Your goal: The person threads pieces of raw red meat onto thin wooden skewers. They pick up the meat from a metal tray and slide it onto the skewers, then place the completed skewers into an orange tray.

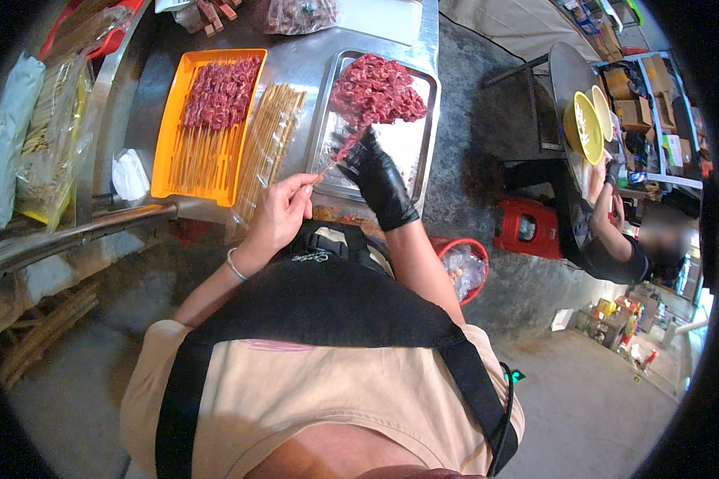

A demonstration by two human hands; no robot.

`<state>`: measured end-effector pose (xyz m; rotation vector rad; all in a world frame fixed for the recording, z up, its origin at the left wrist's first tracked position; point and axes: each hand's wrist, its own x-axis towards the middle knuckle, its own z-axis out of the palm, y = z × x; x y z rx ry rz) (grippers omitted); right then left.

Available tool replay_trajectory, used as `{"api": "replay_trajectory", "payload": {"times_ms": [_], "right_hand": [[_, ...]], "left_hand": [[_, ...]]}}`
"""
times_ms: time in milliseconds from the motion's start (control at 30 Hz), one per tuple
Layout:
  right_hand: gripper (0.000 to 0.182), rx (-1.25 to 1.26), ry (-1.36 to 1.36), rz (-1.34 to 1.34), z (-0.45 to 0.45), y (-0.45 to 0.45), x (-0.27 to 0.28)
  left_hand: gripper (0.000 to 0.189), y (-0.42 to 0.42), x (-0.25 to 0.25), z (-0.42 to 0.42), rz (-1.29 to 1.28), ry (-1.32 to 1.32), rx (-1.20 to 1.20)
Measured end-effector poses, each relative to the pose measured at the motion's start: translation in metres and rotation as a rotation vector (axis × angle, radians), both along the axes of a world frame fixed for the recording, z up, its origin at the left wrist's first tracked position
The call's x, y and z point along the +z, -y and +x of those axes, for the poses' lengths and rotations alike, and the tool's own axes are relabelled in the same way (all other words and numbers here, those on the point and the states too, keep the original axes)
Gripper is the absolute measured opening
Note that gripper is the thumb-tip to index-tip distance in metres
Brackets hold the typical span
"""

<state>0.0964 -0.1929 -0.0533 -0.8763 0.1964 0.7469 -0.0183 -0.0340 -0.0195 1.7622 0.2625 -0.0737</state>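
My bare left hand (281, 209) pinches a thin wooden skewer (322, 175), whose far end points toward my other hand. My right hand (374, 173), in a black glove, has its fingers around a strip of red meat (349, 145) at that end; the fingers are slightly blurred. Both hands are over the near edge of a metal tray (433, 138), with a heap of raw meat pieces (374, 90) at its far end. Left of the tray lies a bundle of bare skewers (272, 132) in clear plastic. Beyond it, an orange slotted tray (166, 138) holds rows of skewered meat (221, 93).
Bagged meat (299, 15) and a white board (383, 21) lie at the table's far side. A crumpled white tissue (130, 173) is at left. A red bin (485, 272) stands by my right arm. A person (611, 251) works at another table with yellow bowls (581, 129).
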Motion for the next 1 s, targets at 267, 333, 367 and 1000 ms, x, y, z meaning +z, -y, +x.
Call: {"api": "replay_trajectory", "payload": {"times_ms": [267, 333, 367, 1000], "right_hand": [[0.029, -0.048, 0.048, -0.079, 0.006, -0.004, 0.009], [0.038, -0.095, -0.028, -0.007, 0.017, 0.001, 0.010], [0.043, -0.117, -0.066, 0.029, 0.025, 0.003, 0.010], [0.041, 0.125, 0.121, -0.169, 0.032, 0.012, -0.019]], "left_hand": [[0.024, -0.001, -0.003, -0.005, 0.000, 0.042, 0.013], [0.024, 0.000, 0.002, -0.005, 0.006, 0.028, 0.015], [0.024, 0.000, 0.006, -0.005, 0.009, 0.021, 0.018], [0.021, -0.132, -0.064, -0.021, 0.426, 0.109, 0.532]]}}
